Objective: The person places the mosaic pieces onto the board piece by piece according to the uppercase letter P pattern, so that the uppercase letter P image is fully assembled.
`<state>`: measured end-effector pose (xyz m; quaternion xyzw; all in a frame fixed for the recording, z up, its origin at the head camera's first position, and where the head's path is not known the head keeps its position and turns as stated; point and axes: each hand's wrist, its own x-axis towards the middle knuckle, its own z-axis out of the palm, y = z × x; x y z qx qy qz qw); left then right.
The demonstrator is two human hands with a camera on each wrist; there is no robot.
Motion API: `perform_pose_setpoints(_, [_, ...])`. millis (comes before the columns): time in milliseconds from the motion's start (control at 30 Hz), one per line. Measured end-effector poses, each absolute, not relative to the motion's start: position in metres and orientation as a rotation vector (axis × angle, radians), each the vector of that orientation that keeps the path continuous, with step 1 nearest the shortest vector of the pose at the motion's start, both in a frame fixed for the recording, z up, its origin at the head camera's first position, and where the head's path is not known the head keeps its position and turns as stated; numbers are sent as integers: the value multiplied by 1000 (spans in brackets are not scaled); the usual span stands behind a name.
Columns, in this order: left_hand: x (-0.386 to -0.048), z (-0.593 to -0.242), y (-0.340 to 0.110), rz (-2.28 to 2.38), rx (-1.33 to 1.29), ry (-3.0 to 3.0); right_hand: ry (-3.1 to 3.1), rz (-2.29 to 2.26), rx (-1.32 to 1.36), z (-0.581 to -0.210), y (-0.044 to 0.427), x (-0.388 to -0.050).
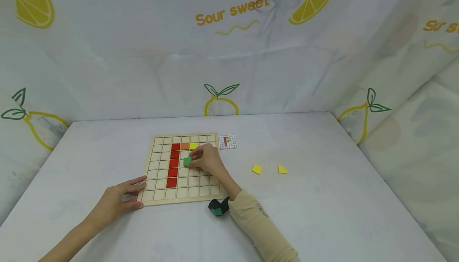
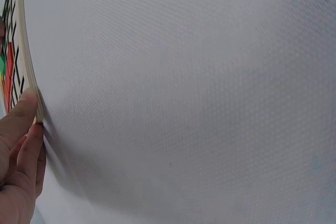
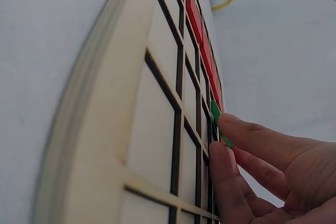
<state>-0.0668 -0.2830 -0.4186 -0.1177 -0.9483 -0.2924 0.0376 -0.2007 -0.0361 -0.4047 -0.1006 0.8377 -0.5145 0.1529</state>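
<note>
A wooden grid board point(image 1: 144, 196) lies on the table. Red square tiles point(image 1: 173, 172) form a column on it, with an orange tile point(image 1: 184, 146) and a yellow tile point(image 1: 193, 146) beside the top one. My right hand point(image 1: 208, 159) pinches a green square tile point(image 1: 187, 161) between thumb and fingers over the board, right of the red column. In the right wrist view the green tile point(image 3: 221, 127) is tilted between the fingertips. My left hand point(image 1: 116, 198) rests against the board's left edge near its front corner, fingers mostly straight.
A small printed card point(image 1: 227, 141) with a coloured grid pattern lies beside the board's back right corner. Right of the board are a yellow square tile point(image 1: 256, 169) and a yellow quarter-round tile point(image 1: 282, 169). A black device point(image 1: 217, 207) hangs by the right wrist.
</note>
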Motion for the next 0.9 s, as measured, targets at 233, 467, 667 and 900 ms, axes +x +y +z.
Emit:
perform_pose_setpoints(233, [-67,-418,-283,-919,-363,-2918,2447,-1448,-354,-405,-34,-200])
perform_pose_setpoints(467, [-67,-420,-283,-942,-369,-2888,2486,-1421,-375,-405,-34,-200])
perform_pose_setpoints(667, [-66,-418,-282,-925,-363,-2889,2505,-1410,-408,-407,-35,-201])
perform_pose_setpoints(900, [-67,-420,-283,-898,-385,-2852,2539,-1382,-481,-408,-37,-201])
